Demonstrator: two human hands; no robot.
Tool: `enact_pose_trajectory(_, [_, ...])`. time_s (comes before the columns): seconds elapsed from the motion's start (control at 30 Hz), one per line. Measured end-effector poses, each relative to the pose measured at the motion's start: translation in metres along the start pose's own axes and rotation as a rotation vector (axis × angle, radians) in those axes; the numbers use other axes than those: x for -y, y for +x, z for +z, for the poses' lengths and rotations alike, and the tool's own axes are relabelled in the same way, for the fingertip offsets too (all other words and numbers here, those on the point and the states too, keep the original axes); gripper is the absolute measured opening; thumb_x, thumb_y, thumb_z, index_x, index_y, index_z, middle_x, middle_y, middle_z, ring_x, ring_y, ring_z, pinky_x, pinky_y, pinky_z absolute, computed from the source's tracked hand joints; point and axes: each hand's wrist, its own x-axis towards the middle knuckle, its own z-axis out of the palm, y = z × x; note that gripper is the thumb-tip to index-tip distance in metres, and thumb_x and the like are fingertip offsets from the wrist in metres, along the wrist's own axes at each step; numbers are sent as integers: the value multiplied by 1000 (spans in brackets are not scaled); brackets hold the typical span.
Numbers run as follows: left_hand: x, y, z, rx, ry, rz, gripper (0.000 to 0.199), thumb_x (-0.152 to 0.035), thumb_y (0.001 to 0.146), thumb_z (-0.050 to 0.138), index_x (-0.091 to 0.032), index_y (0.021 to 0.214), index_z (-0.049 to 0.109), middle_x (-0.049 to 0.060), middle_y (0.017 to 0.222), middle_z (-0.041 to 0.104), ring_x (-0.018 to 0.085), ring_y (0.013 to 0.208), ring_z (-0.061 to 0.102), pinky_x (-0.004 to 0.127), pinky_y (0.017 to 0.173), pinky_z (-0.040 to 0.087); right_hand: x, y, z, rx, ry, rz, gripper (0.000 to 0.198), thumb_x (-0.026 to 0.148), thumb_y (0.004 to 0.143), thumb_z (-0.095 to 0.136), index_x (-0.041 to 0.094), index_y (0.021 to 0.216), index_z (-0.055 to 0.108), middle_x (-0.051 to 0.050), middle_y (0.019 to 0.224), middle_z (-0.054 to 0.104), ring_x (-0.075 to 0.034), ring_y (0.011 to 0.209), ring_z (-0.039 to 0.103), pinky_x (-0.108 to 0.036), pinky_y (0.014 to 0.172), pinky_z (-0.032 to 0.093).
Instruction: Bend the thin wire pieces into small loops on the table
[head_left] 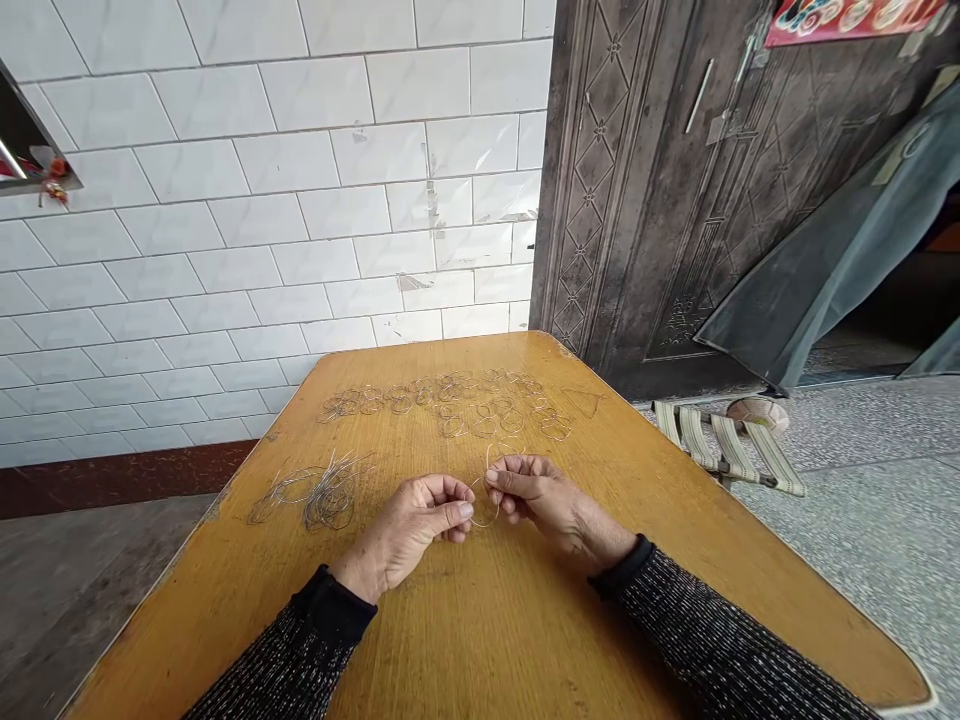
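Observation:
Between my two hands is a thin wire (487,524), bent into a small loop with one end standing up. My left hand (420,520) pinches one side of the loop between thumb and fingers. On the other side, my right hand (544,498) grips the wire near its upright end. Left of my left hand lies a tangled bundle of loose wires (328,498) on the wooden table (465,640). Beyond my hands, several wires shaped into looped rings (450,390) are spread in rows across the table's far part.
A white tiled wall (300,200) stands behind the table. To the right are a dark carved door (675,200), a grey curtain (832,250) and a folding stool with striped straps (731,445) beside the table edge.

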Motion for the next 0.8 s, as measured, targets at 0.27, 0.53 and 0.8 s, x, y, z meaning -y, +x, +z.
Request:
enact_pose_trajectory(0.27, [-4,-2,6,1,211,83,11,-23,69,59,-15,74,53,-3,65,49,9,58,45,23,58,38,2,0,-3,-11,23,-7,29,37,59,70,13,51,55,3,47,54,-3,37,42,-16,37,31])
enact_pose_trajectory(0.53, [-4,-3,1,81,240,123,13,-26,69,61,-16,72,53,-2,66,50,10,61,46,22,57,38,2,2,-2,6,37,20,30,37,57,72,14,52,54,4,47,53,-3,36,41,-16,36,32])
enact_pose_trajectory(0.8, [0,3,-4,-49,-114,-35,23,-32,65,68,-14,70,55,-2,63,51,4,49,42,17,44,29,2,2,-1,28,-26,8,33,45,61,69,14,61,56,3,56,55,-3,42,45,-14,37,37])
